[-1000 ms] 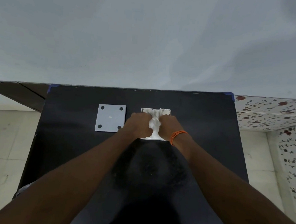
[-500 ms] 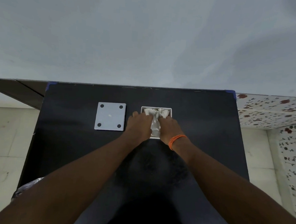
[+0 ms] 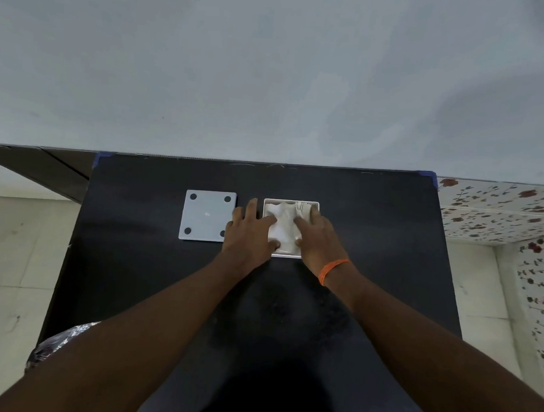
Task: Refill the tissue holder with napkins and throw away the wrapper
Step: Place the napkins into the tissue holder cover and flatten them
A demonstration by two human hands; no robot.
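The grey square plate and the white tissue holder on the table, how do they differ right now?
The grey square plate lies flat with four dark dots at its corners; the white tissue holder is an open box filled with napkins. The plate is untouched; the holder has the left hand and right hand pressing into it. Both are square and sit on the black table.

Home interior, black table [image 3: 373,230], plain wall [image 3: 271,73], floral tiles [image 3: 500,211], tiled floor [image 3: 13,239]

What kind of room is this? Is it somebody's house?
Probably a room in a home, maybe a dining or kitchen corner, though I can't be sure. A black table stands against a plain grey wall, with flowered wall tiles to the right and pale floor tiles below.
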